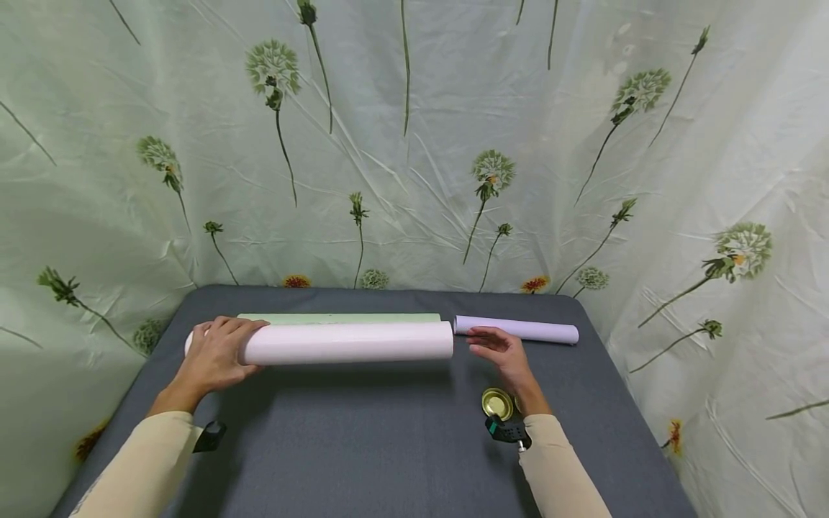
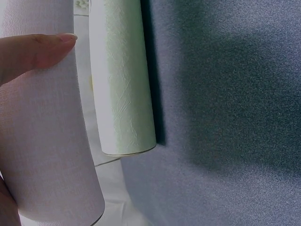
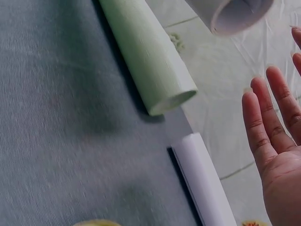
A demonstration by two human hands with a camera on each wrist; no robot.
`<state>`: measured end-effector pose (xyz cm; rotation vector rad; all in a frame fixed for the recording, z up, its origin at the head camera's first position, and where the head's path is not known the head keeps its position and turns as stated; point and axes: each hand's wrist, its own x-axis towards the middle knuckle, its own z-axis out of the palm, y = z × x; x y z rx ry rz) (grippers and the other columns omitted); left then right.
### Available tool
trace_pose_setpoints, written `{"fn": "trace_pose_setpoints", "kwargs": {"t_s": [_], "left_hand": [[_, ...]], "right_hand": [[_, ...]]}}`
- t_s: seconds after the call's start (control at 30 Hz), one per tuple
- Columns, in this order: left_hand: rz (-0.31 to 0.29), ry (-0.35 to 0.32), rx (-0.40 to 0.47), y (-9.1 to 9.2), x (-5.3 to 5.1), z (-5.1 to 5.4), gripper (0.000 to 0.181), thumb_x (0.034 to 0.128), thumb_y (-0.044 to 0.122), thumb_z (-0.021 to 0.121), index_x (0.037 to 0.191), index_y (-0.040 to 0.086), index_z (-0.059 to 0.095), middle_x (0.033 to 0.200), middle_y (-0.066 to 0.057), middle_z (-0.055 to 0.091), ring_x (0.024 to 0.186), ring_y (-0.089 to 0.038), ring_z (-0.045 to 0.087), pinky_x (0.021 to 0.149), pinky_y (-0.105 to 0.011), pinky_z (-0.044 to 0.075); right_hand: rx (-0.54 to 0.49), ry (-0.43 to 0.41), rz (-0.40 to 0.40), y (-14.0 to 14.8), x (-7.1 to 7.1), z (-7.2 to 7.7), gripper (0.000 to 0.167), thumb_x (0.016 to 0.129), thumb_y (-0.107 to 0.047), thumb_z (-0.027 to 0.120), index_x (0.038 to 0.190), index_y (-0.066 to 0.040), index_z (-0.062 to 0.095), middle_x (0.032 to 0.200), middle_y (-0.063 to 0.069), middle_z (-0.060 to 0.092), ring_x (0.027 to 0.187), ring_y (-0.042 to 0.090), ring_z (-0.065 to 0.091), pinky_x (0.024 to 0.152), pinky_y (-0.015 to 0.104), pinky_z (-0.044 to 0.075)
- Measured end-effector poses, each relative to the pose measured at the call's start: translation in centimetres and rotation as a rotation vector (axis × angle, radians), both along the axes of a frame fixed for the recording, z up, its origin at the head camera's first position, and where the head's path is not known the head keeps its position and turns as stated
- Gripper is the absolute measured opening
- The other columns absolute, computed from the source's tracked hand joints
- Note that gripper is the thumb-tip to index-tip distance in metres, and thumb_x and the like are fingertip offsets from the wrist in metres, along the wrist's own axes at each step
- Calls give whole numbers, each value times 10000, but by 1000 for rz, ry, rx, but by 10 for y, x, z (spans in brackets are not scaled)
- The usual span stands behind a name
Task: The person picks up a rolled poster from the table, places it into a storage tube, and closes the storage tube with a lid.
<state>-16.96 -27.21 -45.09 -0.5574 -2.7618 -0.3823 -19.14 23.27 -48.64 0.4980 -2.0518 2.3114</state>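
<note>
Sleeves (image 1: pixel 139 467) nrst; L grip (image 1: pixel 219 355) holds pnk roll (image 1: pixel 352 342), R grip (image 1: pixel 508 354) nr lilac roll (image 1: pixel 547 332).

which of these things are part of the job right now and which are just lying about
Seemingly in the job:
pale pink roll, held up by the left hand
right hand, empty, near the roll's free end

Apparently just lying about:
pale green roll, behind the pink one
lilac roll, behind the right hand
round gold dish, near the right wrist
</note>
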Motion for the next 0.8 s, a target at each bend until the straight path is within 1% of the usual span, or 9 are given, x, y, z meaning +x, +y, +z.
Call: {"fn": "trace_pose_setpoints", "kwargs": {"t_s": [0.17, 0.27, 0.4, 0.53, 0.67, 0.8], "left_hand": [[8, -19, -7, 0, 0, 0, 663, 604, 227, 866, 1196, 87, 602, 1126, -198, 627, 1031, -418, 505, 845, -653, 280], [15, -32, -14, -1, 0, 0, 668, 606, 233, 868, 1200, 85, 601, 1132, -201, 624, 1036, -423, 503, 848, -653, 278], [21, -32, -11, -2, 1, 0, 674, 601, 226, 870, 1203, 86, 600, 1130, -201, 625, 1036, -422, 503, 850, -651, 277], [24, -36, 0, -1, 2, 1, 674, 602, 221, 870, 1203, 86, 596, 1131, -209, 619, 1045, -427, 491, 854, -653, 269], [24, -42, 6, -1, 2, 2, 674, 603, 222, 872, 1202, 83, 595, 1135, -214, 616, 1051, -431, 484, 859, -654, 262], [20, -39, 2, -1, 2, 2, 676, 604, 225, 873, 1204, 84, 596, 1134, -210, 618, 1050, -427, 486, 857, -651, 265]], "right_hand": [[26, -5, -32, 15, 5, 1, 432, 828, 111, 655, 1204, 231, 479, 1108, 116, 675, 981, 150, 672, 839, 277, 529], [39, -1, -38, 26, 7, -1, 433, 834, 98, 660, 1208, 225, 482, 1111, 117, 677, 991, 154, 670, 839, 278, 530], [43, 15, -34, 42, 11, -4, 433, 838, 101, 654, 1211, 229, 475, 1118, 126, 677, 1012, 165, 664, 841, 281, 529], [64, 19, -62, 56, 16, -8, 441, 831, 97, 664, 1211, 227, 479, 1126, 113, 676, 1029, 167, 654, 842, 275, 527], [132, 1, -118, 67, 22, -11, 446, 822, 57, 695, 1205, 195, 510, 1128, 94, 676, 1037, 159, 647, 844, 251, 519], [230, -13, -166, 77, 28, -16, 443, 817, 47, 705, 1201, 179, 527, 1157, 198, 644, 1022, 133, 634, 842, 211, 501]]}}
